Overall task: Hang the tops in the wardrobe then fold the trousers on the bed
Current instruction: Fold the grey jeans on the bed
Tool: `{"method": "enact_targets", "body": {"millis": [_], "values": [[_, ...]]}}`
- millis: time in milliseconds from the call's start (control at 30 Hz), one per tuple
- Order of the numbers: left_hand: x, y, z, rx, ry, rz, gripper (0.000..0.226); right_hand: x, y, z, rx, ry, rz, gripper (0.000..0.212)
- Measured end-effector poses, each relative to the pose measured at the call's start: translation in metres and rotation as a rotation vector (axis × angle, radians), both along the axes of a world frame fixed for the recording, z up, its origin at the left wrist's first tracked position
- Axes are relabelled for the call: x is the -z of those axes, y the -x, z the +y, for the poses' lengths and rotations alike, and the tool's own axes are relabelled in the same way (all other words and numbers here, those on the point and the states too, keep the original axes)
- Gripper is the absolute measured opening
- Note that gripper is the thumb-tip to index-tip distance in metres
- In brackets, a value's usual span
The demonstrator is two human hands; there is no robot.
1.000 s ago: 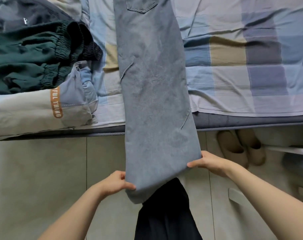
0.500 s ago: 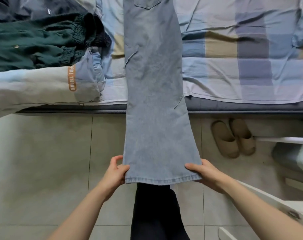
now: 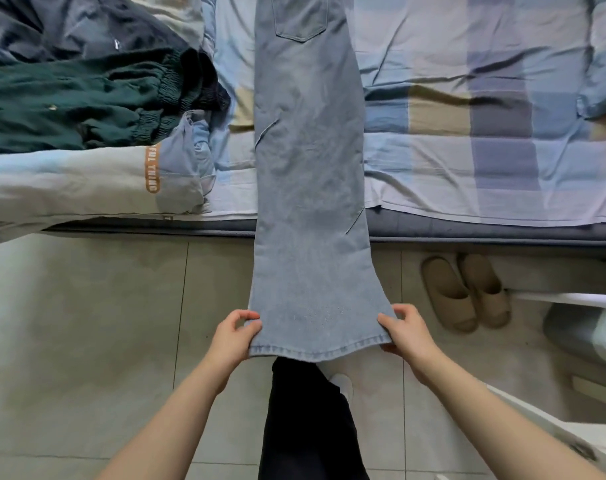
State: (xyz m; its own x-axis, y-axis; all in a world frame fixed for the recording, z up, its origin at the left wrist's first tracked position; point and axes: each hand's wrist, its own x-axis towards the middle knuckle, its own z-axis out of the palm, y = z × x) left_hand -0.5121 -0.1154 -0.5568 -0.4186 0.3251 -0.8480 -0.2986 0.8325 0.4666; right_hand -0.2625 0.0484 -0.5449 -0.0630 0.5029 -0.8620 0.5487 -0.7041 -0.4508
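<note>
From above, the pale blue jeans [image 3: 308,188] stretch from the checked bed [image 3: 485,140] out over the tiled floor, hem end lifted. The left hand [image 3: 234,339] pinches one hem corner, the right hand [image 3: 407,332] the other, each grip closed on denim. Tan slippers [image 3: 466,292] sit by the bed.

You've got the light-blue jeans [image 3: 308,161] stretched flat, legs stacked, upper part on the checked bed [image 3: 485,140], flared hem hanging out over the floor.

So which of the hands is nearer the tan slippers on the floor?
Right. The right hand grips the jeans hem beside the slippers; the left hand grips the far hem corner.
</note>
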Motion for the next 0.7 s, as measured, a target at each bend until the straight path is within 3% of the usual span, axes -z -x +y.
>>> {"method": "enact_targets", "body": {"millis": [67, 267, 367, 433, 533, 633, 700], "values": [[-0.002, 0.014, 0.019, -0.056, 0.026, -0.055, 0.005, -0.004, 0.012, 0.021, 0.029, -0.040, 0.034, 0.030], [-0.027, 0.091, 0.125, -0.245, -0.128, -0.223, 0.023, -0.024, 0.080, 0.140, 0.137, -0.042, 0.141, 0.024], [-0.032, 0.137, 0.197, -0.278, -0.222, -0.229, 0.031, -0.033, 0.123, 0.212, 0.165, -0.078, 0.238, 0.014], [-0.025, 0.166, 0.243, -0.297, -0.266, -0.187, 0.024, -0.029, 0.149, 0.258, 0.197, -0.060, 0.336, 0.025], [0.012, 0.197, 0.288, -0.137, -0.201, -0.032, 0.026, 0.000, 0.179, 0.305, 0.241, -0.094, 0.243, 0.025], [0.055, 0.186, 0.277, 0.203, 0.015, 0.114, 0.043, 0.043, 0.175, 0.290, 0.078, -0.077, -0.011, 0.019], [0.080, 0.168, 0.255, 0.329, 0.118, 0.095, 0.044, 0.074, 0.162, 0.261, -0.078, -0.011, -0.091, 0.023]]}}
